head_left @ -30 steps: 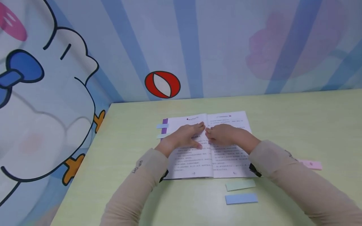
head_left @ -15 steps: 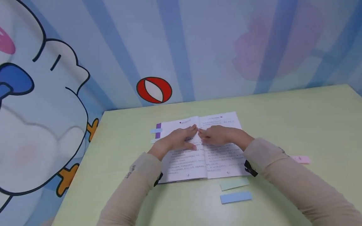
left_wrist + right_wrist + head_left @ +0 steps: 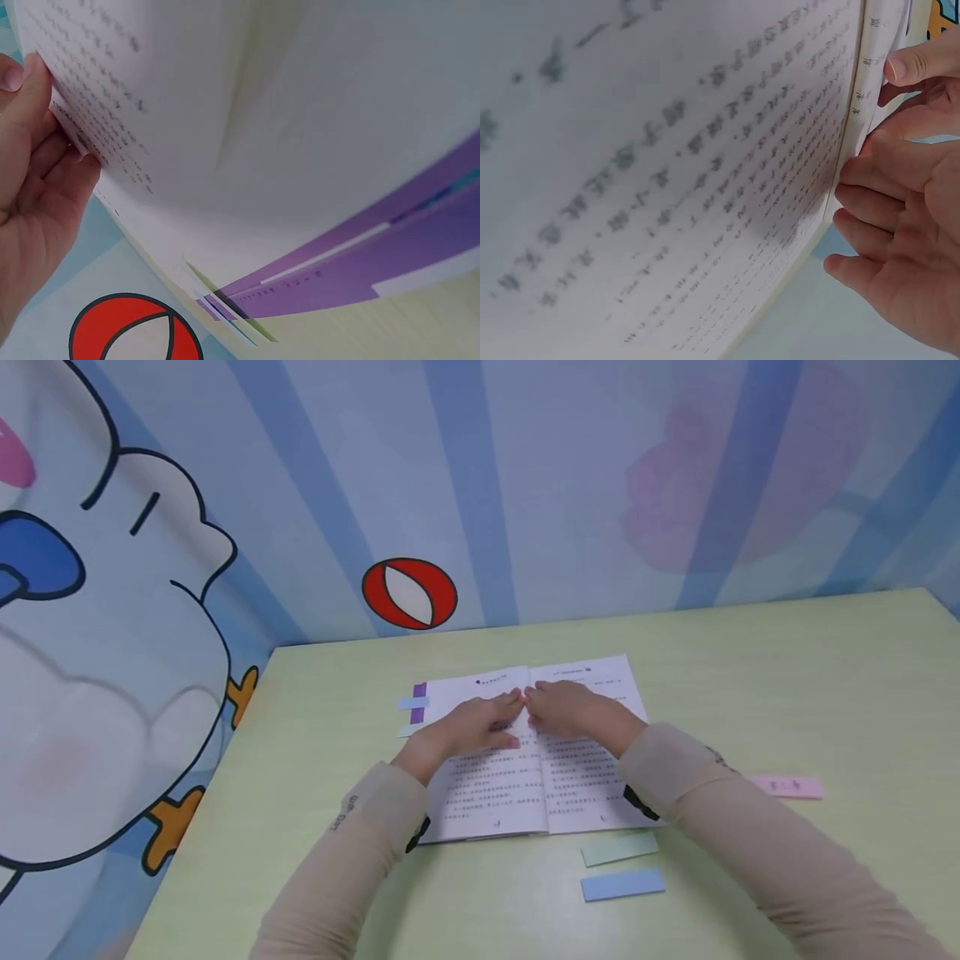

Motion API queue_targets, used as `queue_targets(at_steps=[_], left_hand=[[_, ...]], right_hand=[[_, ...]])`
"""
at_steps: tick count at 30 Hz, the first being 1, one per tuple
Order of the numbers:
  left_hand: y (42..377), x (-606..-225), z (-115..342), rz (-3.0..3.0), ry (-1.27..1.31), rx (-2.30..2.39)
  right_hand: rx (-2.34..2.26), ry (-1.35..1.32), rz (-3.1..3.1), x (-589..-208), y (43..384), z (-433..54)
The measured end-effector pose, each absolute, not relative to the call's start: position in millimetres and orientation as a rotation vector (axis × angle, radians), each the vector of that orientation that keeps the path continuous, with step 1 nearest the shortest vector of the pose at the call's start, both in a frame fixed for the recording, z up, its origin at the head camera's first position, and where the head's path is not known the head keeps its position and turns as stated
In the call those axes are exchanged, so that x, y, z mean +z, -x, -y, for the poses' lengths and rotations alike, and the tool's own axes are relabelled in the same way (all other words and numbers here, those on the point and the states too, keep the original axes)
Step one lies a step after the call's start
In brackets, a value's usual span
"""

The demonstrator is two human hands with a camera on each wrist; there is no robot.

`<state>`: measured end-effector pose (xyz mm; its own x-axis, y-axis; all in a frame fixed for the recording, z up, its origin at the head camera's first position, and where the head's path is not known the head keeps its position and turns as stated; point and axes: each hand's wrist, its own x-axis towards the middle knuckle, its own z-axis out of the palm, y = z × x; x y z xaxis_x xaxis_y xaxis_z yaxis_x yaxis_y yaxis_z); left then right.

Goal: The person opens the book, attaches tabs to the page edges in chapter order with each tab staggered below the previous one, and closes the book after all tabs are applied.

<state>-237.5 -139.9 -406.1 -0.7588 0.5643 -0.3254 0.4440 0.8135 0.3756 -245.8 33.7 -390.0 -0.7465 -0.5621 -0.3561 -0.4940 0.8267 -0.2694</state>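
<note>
An open book (image 3: 483, 814) with printed pages lies on the table, purple showing along its left cover edge. My left hand (image 3: 480, 727) rests on the left page, fingers extended to the centre fold and thumb spread apart. From the other side my right hand (image 3: 566, 710) presses on the right page, fingertips at the fold right beside the left ones. In the right wrist view the fingers of the right hand (image 3: 892, 225) look extended along the page, holding nothing. A blue tab (image 3: 412, 702) and a pale green tab (image 3: 409, 730) stick out from the book's left edge.
A pale green strip (image 3: 619, 849) and a blue strip (image 3: 622, 885) lie in front of the book. A pink strip (image 3: 791, 787) with handwriting lies to the right, partly behind the right sleeve. The cartoon-painted wall (image 3: 562, 510) rises behind the light green table (image 3: 787, 693).
My right hand has flattened on the page from a more curled pose, and its forearm has swung slightly left, showing more of the pink strip. The left hand stays at the fold.
</note>
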Motion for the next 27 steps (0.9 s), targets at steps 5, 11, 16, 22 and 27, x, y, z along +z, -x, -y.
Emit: queue_targets(at_steps=[5,11,16,22,27], left_hand=[[234.7,-405.1,140.6,-2.558,-0.736,0.393],[236.8,-405.8,139.0,-2.575,-0.771,0.375],[234.8,-407.1,142.9,-2.563,-0.741,0.385],[235.9,-403.8,145.9,-2.566,-0.757,0.351],[239.1,-405.8,141.0,-2.555,-0.794,0.355]], right_hand=[[-0.163,0.752,-2.584,-391.2,243.8,-27.0],[-0.05,0.797,-2.623,-392.8,240.5,-24.1],[-0.214,0.833,-2.543,-390.7,244.9,-32.6],[-0.404,0.918,-2.468,-387.6,254.2,-43.7],[-0.382,0.89,-2.504,-390.1,263.4,-40.3]])
